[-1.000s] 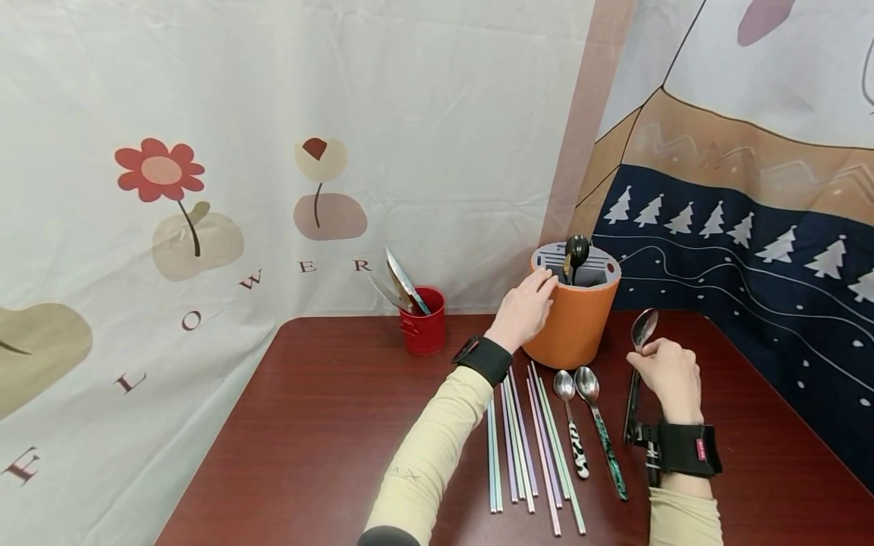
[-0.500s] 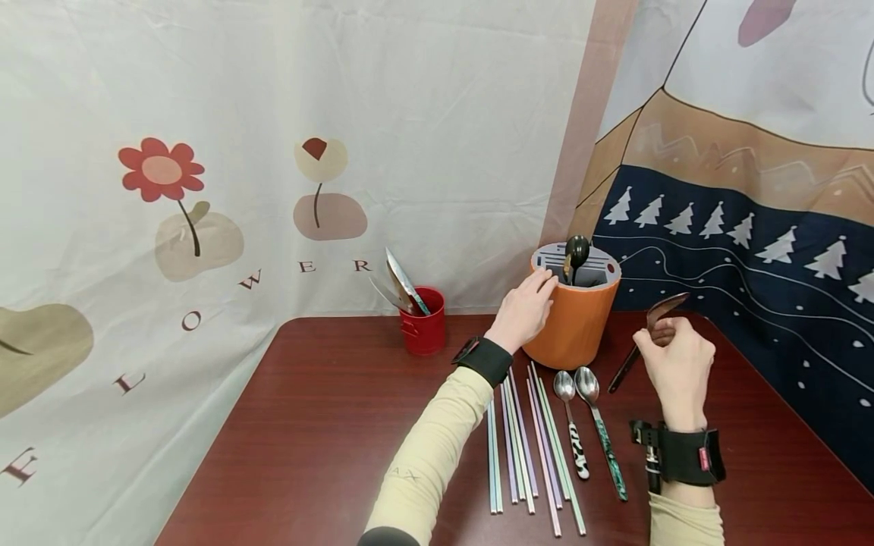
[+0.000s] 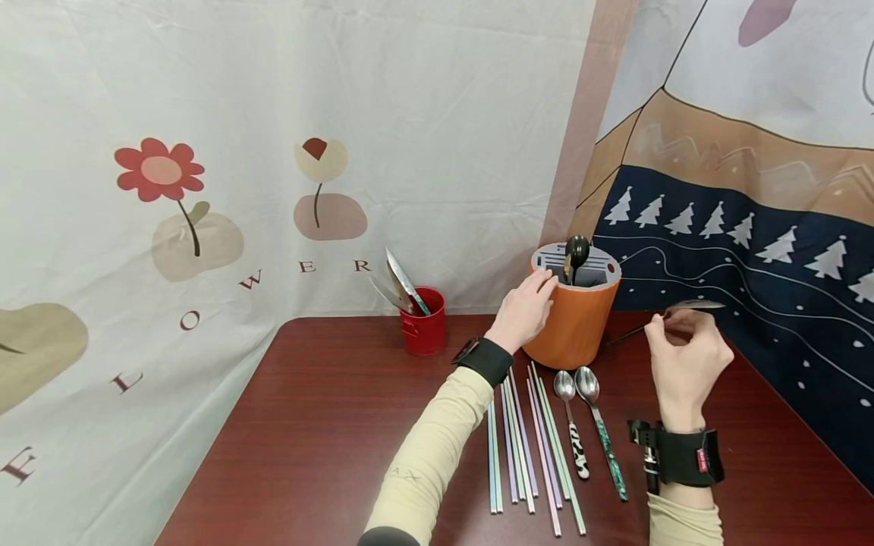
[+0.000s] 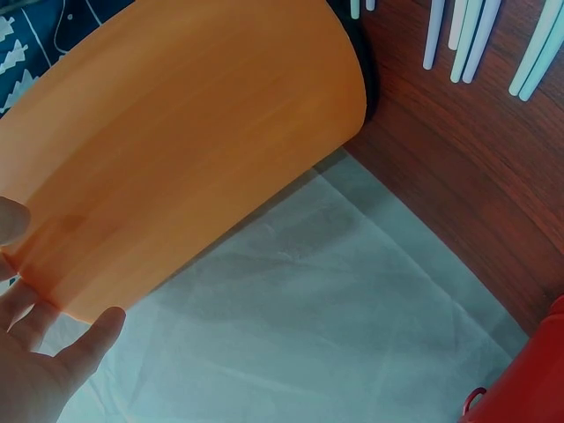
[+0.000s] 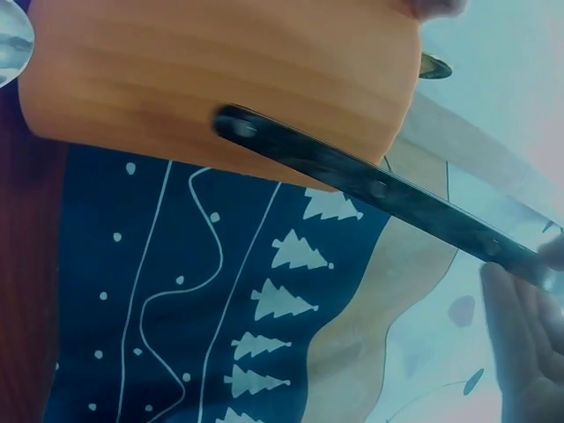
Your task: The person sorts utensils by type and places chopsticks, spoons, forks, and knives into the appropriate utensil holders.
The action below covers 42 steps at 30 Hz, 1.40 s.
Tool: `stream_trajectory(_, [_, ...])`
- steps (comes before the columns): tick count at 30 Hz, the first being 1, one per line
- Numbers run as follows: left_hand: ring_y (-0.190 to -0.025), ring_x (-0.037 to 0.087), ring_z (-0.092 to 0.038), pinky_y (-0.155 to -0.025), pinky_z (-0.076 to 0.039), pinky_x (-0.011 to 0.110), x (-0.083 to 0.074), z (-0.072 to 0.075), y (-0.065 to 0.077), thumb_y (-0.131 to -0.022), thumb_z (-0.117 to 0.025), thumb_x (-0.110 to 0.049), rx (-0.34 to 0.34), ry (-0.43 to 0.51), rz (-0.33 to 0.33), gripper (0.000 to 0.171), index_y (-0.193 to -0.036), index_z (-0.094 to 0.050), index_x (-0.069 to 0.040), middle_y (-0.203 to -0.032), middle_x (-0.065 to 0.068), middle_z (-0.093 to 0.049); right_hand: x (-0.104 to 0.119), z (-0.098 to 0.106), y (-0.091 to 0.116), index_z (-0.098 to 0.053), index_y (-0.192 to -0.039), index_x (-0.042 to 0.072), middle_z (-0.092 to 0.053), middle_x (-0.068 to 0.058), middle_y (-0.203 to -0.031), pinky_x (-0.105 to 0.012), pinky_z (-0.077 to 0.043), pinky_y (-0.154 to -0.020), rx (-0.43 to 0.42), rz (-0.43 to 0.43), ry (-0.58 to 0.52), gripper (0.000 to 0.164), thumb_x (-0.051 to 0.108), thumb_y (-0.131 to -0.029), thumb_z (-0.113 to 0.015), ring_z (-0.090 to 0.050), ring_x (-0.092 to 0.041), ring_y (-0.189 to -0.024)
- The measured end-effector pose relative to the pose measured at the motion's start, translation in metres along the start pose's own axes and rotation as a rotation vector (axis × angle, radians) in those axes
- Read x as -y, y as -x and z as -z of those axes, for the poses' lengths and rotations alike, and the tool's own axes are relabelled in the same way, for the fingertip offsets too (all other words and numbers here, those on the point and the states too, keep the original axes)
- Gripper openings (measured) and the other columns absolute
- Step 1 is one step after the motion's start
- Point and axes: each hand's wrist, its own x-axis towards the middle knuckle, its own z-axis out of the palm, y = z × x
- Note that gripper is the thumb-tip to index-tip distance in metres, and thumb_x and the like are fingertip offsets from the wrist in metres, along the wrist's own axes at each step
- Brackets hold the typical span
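Observation:
My right hand (image 3: pixel 690 364) pinches a spoon (image 3: pixel 699 304) near its bowl, to the right of the orange utensil holder (image 3: pixel 573 326). The spoon lies nearly level, bowl to the right. In the right wrist view its dark riveted handle (image 5: pixel 379 189) slants across the holder's side. My left hand (image 3: pixel 522 311) rests against the holder's upper left edge; in the left wrist view its fingers (image 4: pixel 92 344) are extended at the rim. A dark spoon (image 3: pixel 577 249) and a smaller gold-coloured utensil stand in the holder's grey slotted top.
Several pastel chopsticks (image 3: pixel 519 447) lie in front of the holder. Beside them are a spoon with a black-and-white handle (image 3: pixel 578 451) and one with a green patterned handle (image 3: pixel 610 455). A red bucket (image 3: pixel 423 334) with knives stands at the table's back left, before a fabric backdrop (image 3: pixel 423 152).
My right hand has lifted the dark-handled spoon and turned it from upright in view to nearly level, its handle end swinging toward the holder. My left hand has stayed at the holder.

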Motion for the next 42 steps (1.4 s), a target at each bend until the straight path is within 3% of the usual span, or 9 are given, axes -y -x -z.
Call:
stream_trajectory(4, [-0.137, 0.011, -0.041, -0.099, -0.047, 0.023, 0.000, 0.000, 0.000, -0.100, -0.047, -0.029, 0.016, 0.004, 0.006, 0.041, -0.140, -0.047, -0.018, -0.144, -0.002, -0.047, 0.001, -0.001, -0.001, -0.065, -0.089, -0.006, -0.052, 0.032, -0.079, 0.001, -0.043, -0.067, -0.075, -0.019, -0.065, 0.017, 0.010, -0.081, -0.066, -0.053, 0.018, -0.072])
stream_trajectory(13, [-0.138, 0.011, -0.040, -0.099, -0.047, 0.022, 0.000, 0.001, 0.000, -0.100, -0.046, -0.029, 0.031, 0.013, 0.006, 0.042, -0.141, -0.045, -0.018, -0.145, -0.001, -0.046, 0.010, -0.004, -0.001, -0.073, -0.090, 0.006, -0.066, 0.018, -0.084, -0.005, -0.049, -0.067, -0.272, 0.001, -0.250, 0.013, 0.010, -0.078, -0.068, -0.064, 0.003, -0.077])
stream_trajectory(21, [-0.137, 0.011, -0.041, -0.098, -0.048, 0.022, -0.001, 0.002, 0.000, -0.099, -0.048, -0.029, 0.029, 0.006, 0.009, 0.043, -0.141, -0.046, -0.018, -0.145, -0.001, -0.046, 0.024, -0.004, 0.000, -0.072, -0.084, -0.001, -0.067, 0.014, -0.079, -0.008, -0.051, -0.065, -0.348, -0.004, -0.365, 0.010, 0.007, -0.078, -0.069, -0.063, -0.003, -0.074])
stream_trajectory(32, [-0.137, 0.011, -0.041, -0.096, -0.049, 0.023, -0.002, 0.003, 0.000, -0.099, -0.048, -0.029, 0.025, 0.008, 0.014, 0.042, -0.140, -0.046, -0.018, -0.145, -0.001, -0.046, 0.025, -0.017, 0.006, -0.070, -0.084, -0.003, -0.069, -0.003, -0.081, -0.010, -0.050, -0.062, -0.336, 0.000, -0.464, 0.009, 0.004, -0.078, -0.071, -0.063, -0.008, -0.076])
stream_trajectory(42, [-0.137, 0.011, -0.041, -0.097, -0.049, 0.022, -0.002, 0.001, 0.001, -0.099, -0.048, -0.029, 0.010, 0.002, 0.002, 0.042, -0.140, -0.047, -0.017, -0.144, -0.001, -0.047, 0.024, -0.032, -0.003, -0.069, -0.088, -0.005, -0.067, 0.009, -0.082, -0.010, -0.051, -0.066, -0.313, -0.029, -0.435, 0.013, 0.006, -0.081, -0.069, -0.063, -0.007, -0.078])
